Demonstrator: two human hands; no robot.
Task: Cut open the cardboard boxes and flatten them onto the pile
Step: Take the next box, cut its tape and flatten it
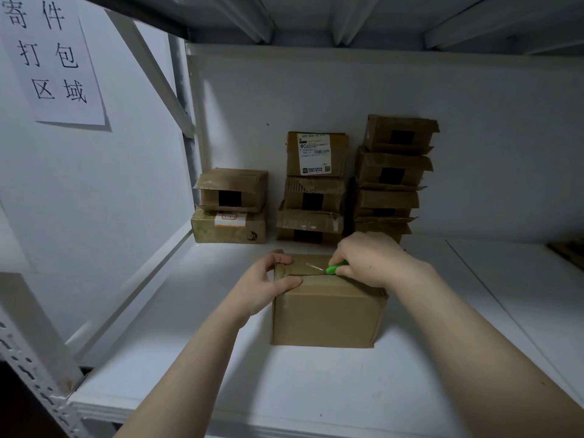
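A brown cardboard box (327,314) stands upright in the middle of the white shelf. My left hand (268,284) grips its top left corner, thumb on the near edge and fingers over the far edge. My right hand (369,259) holds a green-handled cutter (335,267), whose thin blade lies on the taped seam along the box top. Most of the cutter's handle is hidden inside my fist.
Three stacks of small taped cardboard boxes stand against the back wall: a low left stack (230,207), a middle stack (314,188) and a tall right stack (393,175). A paper sign (52,58) hangs on the left wall. Flat brown cardboard (568,251) shows at the right edge.
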